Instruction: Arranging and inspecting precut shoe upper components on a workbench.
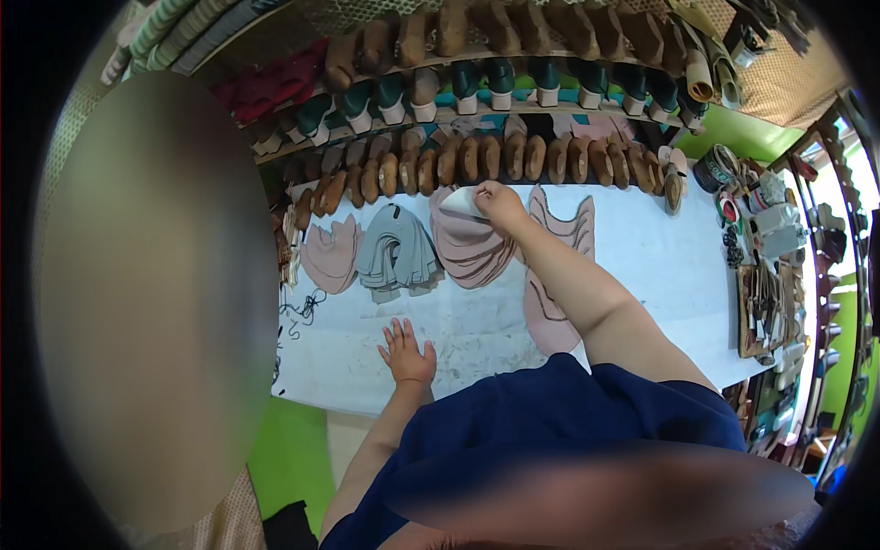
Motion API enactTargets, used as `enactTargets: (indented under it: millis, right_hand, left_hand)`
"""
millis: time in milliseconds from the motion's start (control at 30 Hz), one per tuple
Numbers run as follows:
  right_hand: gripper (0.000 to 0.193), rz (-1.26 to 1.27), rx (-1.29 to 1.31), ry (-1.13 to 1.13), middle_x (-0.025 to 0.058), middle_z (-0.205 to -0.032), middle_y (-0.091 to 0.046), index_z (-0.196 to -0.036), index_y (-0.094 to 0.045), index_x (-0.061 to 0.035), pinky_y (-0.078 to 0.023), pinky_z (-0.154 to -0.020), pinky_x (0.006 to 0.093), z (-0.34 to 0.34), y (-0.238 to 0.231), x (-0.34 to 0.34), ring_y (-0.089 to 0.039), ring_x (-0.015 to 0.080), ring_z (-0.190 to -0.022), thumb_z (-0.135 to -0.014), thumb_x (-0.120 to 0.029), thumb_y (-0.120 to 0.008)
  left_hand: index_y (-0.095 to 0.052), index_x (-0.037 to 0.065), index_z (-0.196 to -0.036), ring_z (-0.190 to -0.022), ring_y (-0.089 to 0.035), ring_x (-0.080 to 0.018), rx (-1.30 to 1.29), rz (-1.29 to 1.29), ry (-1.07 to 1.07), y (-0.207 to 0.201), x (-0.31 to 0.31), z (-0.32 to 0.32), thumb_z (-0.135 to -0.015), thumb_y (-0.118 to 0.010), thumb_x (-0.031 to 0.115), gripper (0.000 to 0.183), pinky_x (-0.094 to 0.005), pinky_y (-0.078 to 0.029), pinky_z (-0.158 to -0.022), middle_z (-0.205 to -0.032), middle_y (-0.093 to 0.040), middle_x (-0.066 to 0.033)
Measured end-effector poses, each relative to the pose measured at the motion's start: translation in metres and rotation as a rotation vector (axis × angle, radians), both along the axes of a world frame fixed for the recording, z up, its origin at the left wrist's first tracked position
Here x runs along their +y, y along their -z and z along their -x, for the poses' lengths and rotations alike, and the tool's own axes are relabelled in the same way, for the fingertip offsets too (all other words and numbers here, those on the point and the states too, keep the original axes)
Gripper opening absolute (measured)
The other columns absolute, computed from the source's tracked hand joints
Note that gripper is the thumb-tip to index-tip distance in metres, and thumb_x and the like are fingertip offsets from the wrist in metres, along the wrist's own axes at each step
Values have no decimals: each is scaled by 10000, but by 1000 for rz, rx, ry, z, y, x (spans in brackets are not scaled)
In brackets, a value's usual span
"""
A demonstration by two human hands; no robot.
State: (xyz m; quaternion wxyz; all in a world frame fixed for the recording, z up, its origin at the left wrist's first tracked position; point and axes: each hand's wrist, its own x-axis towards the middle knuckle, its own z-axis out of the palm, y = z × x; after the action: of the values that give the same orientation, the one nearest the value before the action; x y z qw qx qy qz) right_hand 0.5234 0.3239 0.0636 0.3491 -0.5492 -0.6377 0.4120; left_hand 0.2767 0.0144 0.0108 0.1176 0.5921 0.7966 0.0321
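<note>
My right hand (498, 202) is stretched to the far side of the white-topped table, its fingers closed on a small flat white piece (461, 203). What material that piece is, I cannot make out. Below it lies a fanned stack of pink cut pieces (472, 257). Flat on the tabletop, with fingers spread, rests my left hand (409, 357), holding nothing. Beyond its fingertips sits a stack of grey curved pieces (423, 258), with a small black object on top. More pink pieces (332, 255) lie to the left. Under my right forearm are pink pieces with dark edges (547, 307).
Wooden shoe lasts (490, 159) line the table's back edge, with shelves of more lasts (500, 75) above. Cans (720, 170), bottles and a tray of tools (763, 307) crowd the right side. Black cords (302, 310) lie at the left edge. A large blurred shape covers the far left.
</note>
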Motion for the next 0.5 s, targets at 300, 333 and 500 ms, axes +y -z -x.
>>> enactTargets:
  millis: [300,333,500]
  right_hand:
    - [189,184,423,205,55,-826,-679,-993,-716,-37,-514,-746,348,-44,-12,2,-637,204,-795,-856,-162,-673]
    - [165,173,480,216,45,-796,-664,-966,-713,-36,-516,-747,365,-63,-14,6,-628,214,-774,-826,-118,-688]
    - [150,-189,-203,445,150,-841,-697,-927,-689,-75,-532,-721,398,-161,-62,0,-682,305,-792,-785,-108,-718]
  left_hand:
    - [-300,104,-1567,-1535,-115,-387,16,-29,15,3,-2,0,-893,-595,354,777,-624,-54,-1191,-1661,-195,-145]
    - [-300,104,-1567,-1535,-115,-387,16,-32,24,3,-1,1,-893,-595,354,777,-624,-54,-1191,-1661,-195,-145]
    - [-295,111,-1567,-1529,-129,-394,16,-19,3,4,-2,2,-882,-595,380,795,-626,-52,-1192,-1657,-202,-148]
